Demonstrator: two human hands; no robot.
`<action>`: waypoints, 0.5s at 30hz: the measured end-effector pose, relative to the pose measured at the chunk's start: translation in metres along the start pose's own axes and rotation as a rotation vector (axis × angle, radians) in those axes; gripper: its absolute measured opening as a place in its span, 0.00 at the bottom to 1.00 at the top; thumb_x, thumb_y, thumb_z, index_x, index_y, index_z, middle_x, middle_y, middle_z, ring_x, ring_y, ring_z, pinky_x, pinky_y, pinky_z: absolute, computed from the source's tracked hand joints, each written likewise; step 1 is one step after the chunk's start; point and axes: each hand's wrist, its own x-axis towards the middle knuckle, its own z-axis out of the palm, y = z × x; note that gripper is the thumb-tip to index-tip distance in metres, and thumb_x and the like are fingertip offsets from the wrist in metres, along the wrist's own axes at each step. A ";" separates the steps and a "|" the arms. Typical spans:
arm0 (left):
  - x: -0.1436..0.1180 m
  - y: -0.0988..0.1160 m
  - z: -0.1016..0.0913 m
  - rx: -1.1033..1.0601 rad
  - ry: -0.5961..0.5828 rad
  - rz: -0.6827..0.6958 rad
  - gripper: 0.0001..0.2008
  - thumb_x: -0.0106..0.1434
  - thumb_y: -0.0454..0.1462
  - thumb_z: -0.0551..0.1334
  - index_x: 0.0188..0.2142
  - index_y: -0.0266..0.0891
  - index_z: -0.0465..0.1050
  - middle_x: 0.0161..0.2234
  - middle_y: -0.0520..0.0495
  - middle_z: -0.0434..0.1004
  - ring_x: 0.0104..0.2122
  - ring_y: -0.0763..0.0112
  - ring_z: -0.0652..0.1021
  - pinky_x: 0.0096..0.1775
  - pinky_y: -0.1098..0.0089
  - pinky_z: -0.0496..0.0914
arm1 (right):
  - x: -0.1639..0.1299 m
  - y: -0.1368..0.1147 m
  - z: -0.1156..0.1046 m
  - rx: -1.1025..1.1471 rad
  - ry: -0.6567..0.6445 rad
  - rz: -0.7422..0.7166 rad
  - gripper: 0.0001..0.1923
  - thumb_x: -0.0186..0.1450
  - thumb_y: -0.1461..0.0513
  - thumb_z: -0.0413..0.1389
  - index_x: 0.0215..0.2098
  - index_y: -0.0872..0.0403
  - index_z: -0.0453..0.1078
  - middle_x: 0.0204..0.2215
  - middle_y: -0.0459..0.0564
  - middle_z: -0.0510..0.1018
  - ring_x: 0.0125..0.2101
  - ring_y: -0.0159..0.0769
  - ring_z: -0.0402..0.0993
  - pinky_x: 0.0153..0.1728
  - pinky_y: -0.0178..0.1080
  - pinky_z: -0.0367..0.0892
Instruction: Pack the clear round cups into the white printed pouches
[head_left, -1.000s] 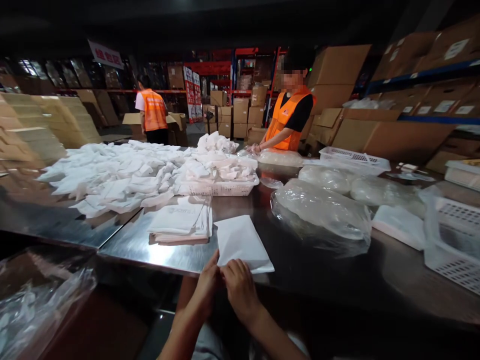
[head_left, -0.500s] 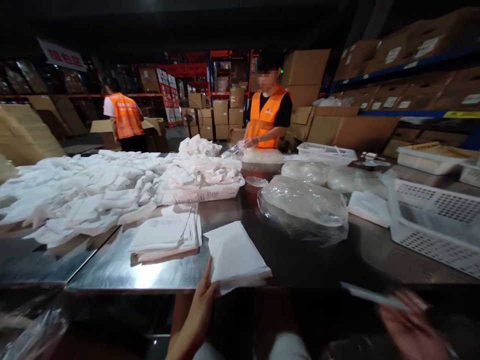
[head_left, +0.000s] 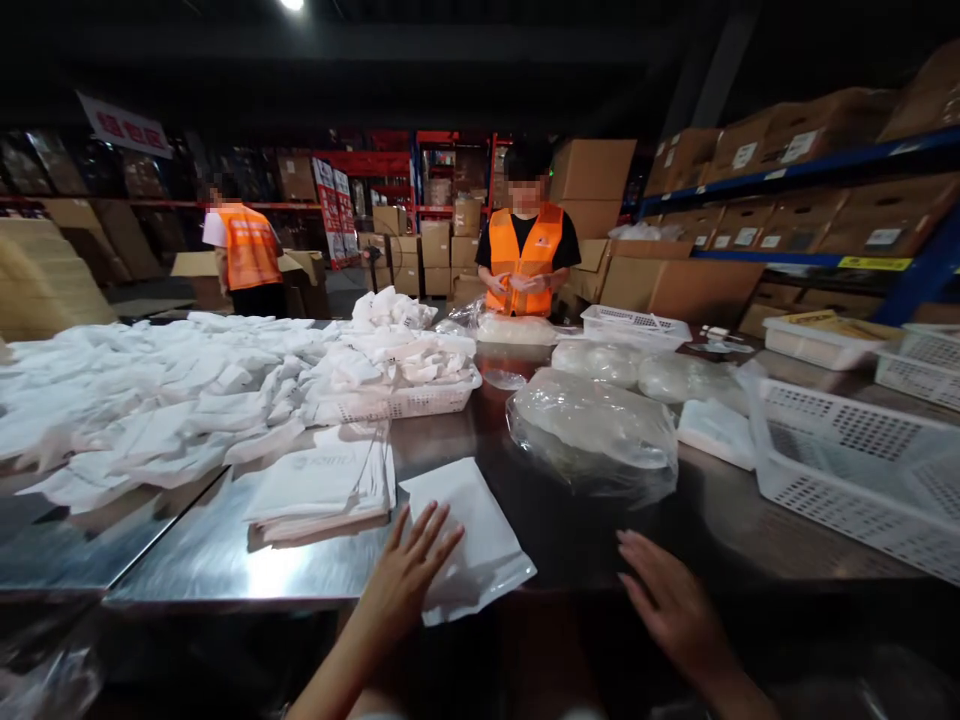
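White packets [head_left: 486, 540] under left hand [head_left: 405, 575], between stack [head_left: 322, 485] and plastic bundle [head_left: 592, 430].

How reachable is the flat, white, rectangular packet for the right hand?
Likely yes: the left hand covers only part of the white packet; its right side lies uncovered, facing the open right hand.

A warehouse: racks [head_left: 814, 166] hold rows of cardboard boxes [head_left: 795, 215]

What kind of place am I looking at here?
Probably a warehouse packing area: cardboard boxes line the blue rack at the right, two people wear orange vests, and white packets lie heaped on a metal table.
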 end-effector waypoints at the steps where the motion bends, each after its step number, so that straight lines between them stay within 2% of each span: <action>1: 0.003 0.001 0.004 -0.003 0.012 0.056 0.33 0.58 0.25 0.53 0.63 0.43 0.59 0.61 0.45 0.65 0.62 0.60 0.63 0.65 0.52 0.43 | 0.023 -0.007 0.021 0.020 -0.019 -0.144 0.18 0.69 0.67 0.50 0.55 0.51 0.66 0.49 0.52 0.77 0.54 0.37 0.69 0.52 0.40 0.67; 3: 0.004 -0.001 0.010 -0.018 0.029 0.150 0.27 0.63 0.27 0.53 0.61 0.43 0.62 0.58 0.48 0.70 0.60 0.63 0.66 0.65 0.53 0.42 | 0.072 -0.023 0.062 0.108 -0.093 -0.427 0.21 0.67 0.70 0.48 0.56 0.51 0.66 0.54 0.51 0.73 0.60 0.39 0.62 0.56 0.45 0.64; 5: 0.003 -0.007 0.013 -0.060 0.047 0.215 0.21 0.67 0.30 0.53 0.58 0.43 0.66 0.55 0.49 0.73 0.58 0.66 0.68 0.66 0.54 0.43 | 0.112 -0.038 0.093 0.202 -0.207 -0.640 0.20 0.68 0.69 0.47 0.56 0.50 0.66 0.58 0.51 0.70 0.61 0.41 0.59 0.57 0.47 0.62; 8: 0.004 -0.019 0.012 -0.156 0.124 0.240 0.14 0.69 0.33 0.54 0.52 0.42 0.71 0.48 0.49 0.79 0.54 0.67 0.73 0.65 0.54 0.48 | 0.142 -0.051 0.117 0.345 -0.336 -0.831 0.17 0.69 0.65 0.47 0.55 0.53 0.68 0.57 0.55 0.70 0.60 0.43 0.61 0.57 0.50 0.62; 10: 0.005 -0.026 0.007 -0.268 0.120 0.221 0.13 0.69 0.33 0.54 0.49 0.42 0.73 0.44 0.49 0.81 0.51 0.68 0.75 0.64 0.55 0.53 | 0.144 -0.053 0.117 0.458 -0.354 -0.830 0.17 0.70 0.65 0.46 0.53 0.55 0.70 0.54 0.58 0.73 0.58 0.42 0.65 0.56 0.50 0.62; 11: 0.007 -0.028 0.001 -0.345 0.075 0.198 0.13 0.69 0.34 0.54 0.48 0.43 0.73 0.43 0.49 0.81 0.49 0.68 0.76 0.64 0.55 0.55 | 0.142 -0.054 0.112 0.531 -0.361 -0.785 0.17 0.71 0.64 0.44 0.52 0.55 0.71 0.52 0.59 0.75 0.56 0.41 0.67 0.56 0.49 0.63; 13: 0.009 -0.028 -0.014 -0.526 -0.066 0.099 0.14 0.69 0.35 0.52 0.47 0.43 0.74 0.40 0.47 0.82 0.44 0.69 0.79 0.61 0.59 0.61 | 0.139 -0.055 0.092 0.699 -0.443 -0.627 0.19 0.72 0.61 0.41 0.51 0.54 0.72 0.47 0.58 0.78 0.50 0.40 0.73 0.51 0.44 0.66; 15: 0.012 -0.025 -0.032 -0.685 -0.178 -0.090 0.15 0.69 0.39 0.52 0.42 0.42 0.77 0.33 0.46 0.82 0.35 0.68 0.81 0.49 0.67 0.71 | 0.139 -0.057 0.065 0.852 -0.628 -0.407 0.21 0.73 0.56 0.40 0.47 0.53 0.74 0.38 0.54 0.80 0.38 0.37 0.77 0.42 0.37 0.69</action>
